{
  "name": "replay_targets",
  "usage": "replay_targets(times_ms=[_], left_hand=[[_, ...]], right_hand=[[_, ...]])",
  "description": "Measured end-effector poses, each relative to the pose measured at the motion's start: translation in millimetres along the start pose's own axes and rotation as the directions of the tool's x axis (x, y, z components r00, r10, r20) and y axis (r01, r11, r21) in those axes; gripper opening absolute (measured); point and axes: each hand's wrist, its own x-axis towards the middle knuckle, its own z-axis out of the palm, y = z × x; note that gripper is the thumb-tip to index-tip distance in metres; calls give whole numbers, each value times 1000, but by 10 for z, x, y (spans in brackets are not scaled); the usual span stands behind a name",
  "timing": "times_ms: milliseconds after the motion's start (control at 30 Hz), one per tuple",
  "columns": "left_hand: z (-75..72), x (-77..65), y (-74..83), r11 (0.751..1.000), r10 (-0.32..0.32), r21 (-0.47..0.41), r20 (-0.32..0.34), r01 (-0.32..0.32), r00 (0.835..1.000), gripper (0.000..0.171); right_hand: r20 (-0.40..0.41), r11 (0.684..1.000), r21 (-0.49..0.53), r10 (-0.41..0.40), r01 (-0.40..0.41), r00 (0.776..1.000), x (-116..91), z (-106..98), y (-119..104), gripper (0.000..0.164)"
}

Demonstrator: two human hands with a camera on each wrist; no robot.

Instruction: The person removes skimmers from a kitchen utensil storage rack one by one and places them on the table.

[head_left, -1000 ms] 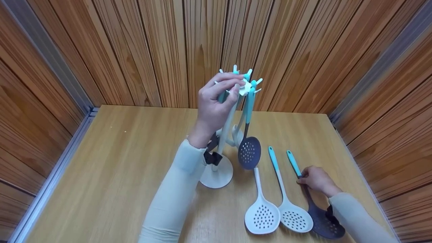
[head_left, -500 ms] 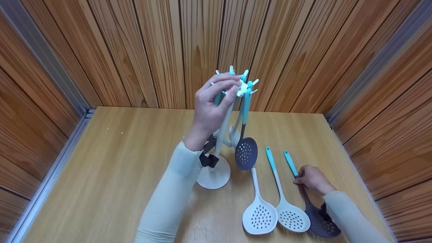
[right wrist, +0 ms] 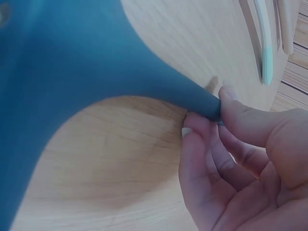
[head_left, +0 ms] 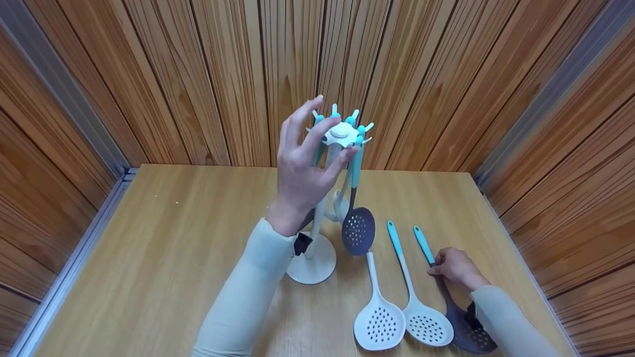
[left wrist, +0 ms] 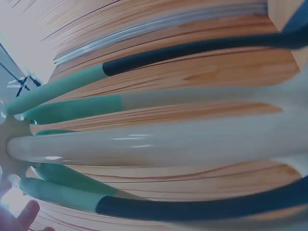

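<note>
My left hand (head_left: 305, 168) is raised with fingers spread around the white top (head_left: 341, 133) of a utensil stand. Its thumb lies near a turquoise handle; whether it touches is unclear. Several utensils hang from the stand, among them a dark skimmer (head_left: 358, 230). In the left wrist view the stand's pole (left wrist: 144, 147) runs between hanging handles. On the table at right, my right hand (head_left: 459, 267) pinches a dark slotted spoon with a turquoise handle (head_left: 422, 244). The right wrist view shows thumb and fingertips on the spoon's dark neck (right wrist: 197, 96); the wrist partly covers its head.
A white slotted turner (head_left: 379, 325) and a white slotted spoon (head_left: 427, 325) lie side by side left of the dark one. The stand's round base (head_left: 311, 267) rests on the wooden table (head_left: 163, 277). Wood-panelled walls (head_left: 238, 74) enclose the back and sides.
My left hand's fingers have lifted and spread away from the stand's top, which now shows more fully. The right hand keeps its pinch on the dark slotted spoon. The head view has shifted slightly.
</note>
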Motion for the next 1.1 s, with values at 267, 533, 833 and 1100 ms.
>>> replay_targets(times_ms=[267, 533, 833, 1100], left_hand=[[32, -36, 121, 963, 16, 267, 107, -44, 994, 30], [92, -66, 130, 955, 29, 292, 68, -48, 997, 29], [102, -2, 175, 967, -13, 254, 40, 2, 999, 24], [107, 5, 176, 972, -18, 234, 12, 15, 1000, 19]], right_hand=[[1, 1000, -13, 10, -10, 1000, -8, -8, 16, 14], [-9, 1000, -17, -5, 5, 1000, -12, -8, 26, 17], [-11, 1000, 13, 4, -4, 1000, -59, -12, 5, 18], [-8, 1000, -25, -14, 14, 1000, -35, -6, 5, 13]])
